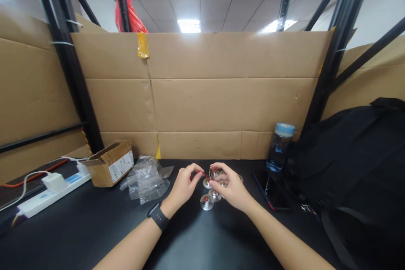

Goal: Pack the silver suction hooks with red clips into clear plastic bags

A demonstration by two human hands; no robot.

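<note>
Left hand [184, 183] pinches a small red piece [203, 172]; right hand [232, 187] curls close, its grip unclear, probably for fine work among shiny discs [206, 202] on the tabletop [95, 228].

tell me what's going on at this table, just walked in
A person is working with both hands over a cluster of small shiny discs with red centres on the black table. The left hand is at something small and red, and the right hand reaches in over the discs from the other side; the exact grip is too small to tell. Clear plastic bags and a cardboard box lie to the left.
</note>
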